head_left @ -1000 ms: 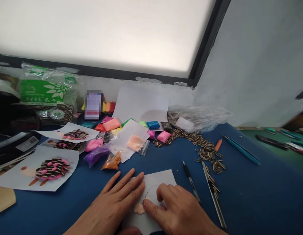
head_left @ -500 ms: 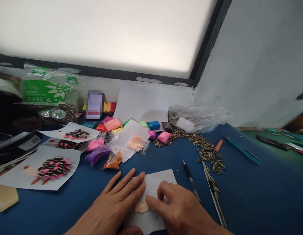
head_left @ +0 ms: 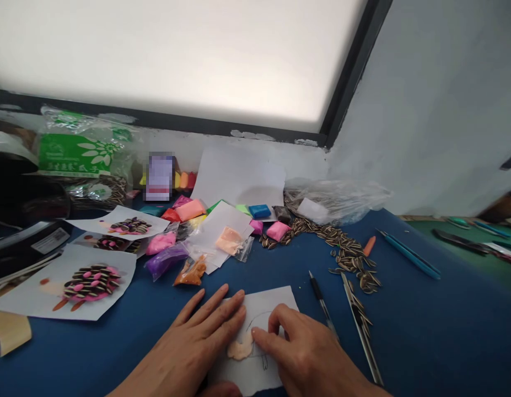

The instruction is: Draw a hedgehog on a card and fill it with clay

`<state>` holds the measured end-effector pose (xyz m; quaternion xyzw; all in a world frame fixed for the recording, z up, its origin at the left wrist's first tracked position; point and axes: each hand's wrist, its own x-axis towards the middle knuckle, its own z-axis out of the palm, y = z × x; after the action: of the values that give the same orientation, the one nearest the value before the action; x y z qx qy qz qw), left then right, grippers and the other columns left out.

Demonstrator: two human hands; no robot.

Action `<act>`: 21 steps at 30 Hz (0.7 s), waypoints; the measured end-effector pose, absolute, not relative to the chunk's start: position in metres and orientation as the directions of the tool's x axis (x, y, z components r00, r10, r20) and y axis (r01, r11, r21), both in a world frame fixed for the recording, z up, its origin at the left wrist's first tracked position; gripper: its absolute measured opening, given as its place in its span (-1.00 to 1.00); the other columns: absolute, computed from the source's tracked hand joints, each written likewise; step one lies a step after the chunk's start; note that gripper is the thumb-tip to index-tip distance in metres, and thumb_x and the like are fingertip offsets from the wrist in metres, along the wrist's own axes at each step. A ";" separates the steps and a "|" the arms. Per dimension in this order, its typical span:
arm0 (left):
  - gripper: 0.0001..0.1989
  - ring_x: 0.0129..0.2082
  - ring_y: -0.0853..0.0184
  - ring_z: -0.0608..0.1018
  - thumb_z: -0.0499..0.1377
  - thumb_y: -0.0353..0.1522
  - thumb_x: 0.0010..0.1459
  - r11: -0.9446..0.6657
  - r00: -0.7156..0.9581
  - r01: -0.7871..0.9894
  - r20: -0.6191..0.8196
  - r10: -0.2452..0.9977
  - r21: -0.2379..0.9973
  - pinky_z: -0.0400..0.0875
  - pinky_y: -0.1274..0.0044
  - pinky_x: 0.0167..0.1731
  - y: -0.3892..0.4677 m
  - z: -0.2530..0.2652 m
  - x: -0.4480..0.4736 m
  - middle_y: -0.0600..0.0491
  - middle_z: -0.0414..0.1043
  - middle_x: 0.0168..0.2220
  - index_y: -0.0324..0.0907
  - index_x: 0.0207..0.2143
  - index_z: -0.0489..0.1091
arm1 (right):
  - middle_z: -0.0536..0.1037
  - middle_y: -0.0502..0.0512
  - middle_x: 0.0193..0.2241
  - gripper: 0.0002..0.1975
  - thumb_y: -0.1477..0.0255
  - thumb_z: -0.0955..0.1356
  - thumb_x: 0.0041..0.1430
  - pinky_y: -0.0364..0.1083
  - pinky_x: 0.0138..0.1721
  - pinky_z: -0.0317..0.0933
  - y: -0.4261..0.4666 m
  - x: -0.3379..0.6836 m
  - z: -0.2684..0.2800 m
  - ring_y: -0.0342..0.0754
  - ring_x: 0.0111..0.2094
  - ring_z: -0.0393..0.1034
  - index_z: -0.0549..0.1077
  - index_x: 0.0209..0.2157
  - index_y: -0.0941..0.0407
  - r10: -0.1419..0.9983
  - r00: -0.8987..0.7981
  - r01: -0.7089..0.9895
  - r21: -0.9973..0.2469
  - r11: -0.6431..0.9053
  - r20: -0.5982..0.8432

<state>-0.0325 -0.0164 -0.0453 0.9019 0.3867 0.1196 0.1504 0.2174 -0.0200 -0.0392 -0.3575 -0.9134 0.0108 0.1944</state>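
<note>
My left hand [head_left: 205,331] lies flat with its fingers stretched out, over the left side of a white sheet of paper [head_left: 280,298] on the blue tabletop. Pencil-like lines form a curved outline on this sheet. A thin, flattened patch of peach modelling clay [head_left: 240,348] sticks to the sheet between my hands. My right hand [head_left: 302,342] has its fingers curled in, and its thumb tip is at the clay's right edge. Nothing shows between the right thumb and the bent index finger.
A black pen [head_left: 321,300] and a metal tool [head_left: 362,331] lie right of the sheet. Sunflower seeds [head_left: 342,248] are heaped behind them, near blue tweezers [head_left: 408,253]. Bagged clay, including a peach piece [head_left: 229,240], spreads across the back. Pictures of seed-covered hedgehogs [head_left: 90,281] lie left.
My right hand has shifted slightly up and right, baring more of the clay's edge and the drawn lines below. My left hand stays in place.
</note>
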 end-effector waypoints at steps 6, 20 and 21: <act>-0.23 0.40 -0.08 0.19 0.30 -0.05 0.31 -0.660 0.682 0.645 0.098 0.724 0.386 0.11 0.04 0.33 -0.017 -0.042 -0.034 0.04 0.02 0.45 0.09 0.45 0.06 | 0.39 0.03 -0.46 -0.73 0.62 0.19 0.28 -0.10 -0.51 0.04 -0.020 0.212 -0.057 -0.06 -0.54 0.23 0.49 -0.29 0.09 0.578 -0.635 0.652 -0.045 0.757 0.513; -0.25 0.41 -0.06 0.19 0.30 -0.05 0.30 -0.650 0.673 0.666 0.081 0.736 0.366 0.10 0.07 0.34 -0.017 -0.042 -0.032 0.03 0.05 0.44 0.04 0.42 0.14 | 0.37 0.03 -0.54 -0.47 0.55 0.02 0.53 -0.06 -0.52 0.00 -0.021 0.204 -0.057 -0.05 -0.57 0.17 0.53 -0.29 0.09 0.494 -0.562 0.672 0.018 0.740 0.663; -0.25 0.40 -0.06 0.19 0.31 -0.04 0.29 -0.647 0.668 0.670 0.084 0.739 0.364 0.11 0.07 0.33 -0.017 -0.042 -0.032 0.03 0.05 0.44 0.04 0.42 0.15 | 0.37 0.03 -0.54 -0.49 0.56 0.03 0.53 -0.06 -0.52 0.00 -0.021 0.204 -0.057 -0.05 -0.57 0.17 0.53 -0.30 0.09 0.486 -0.578 0.670 0.041 0.741 0.655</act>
<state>-0.0322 -0.0171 -0.0416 0.9003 0.3913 0.1132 0.1531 0.2041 -0.0211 -0.0566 -0.3299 -0.8766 -0.1436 0.3197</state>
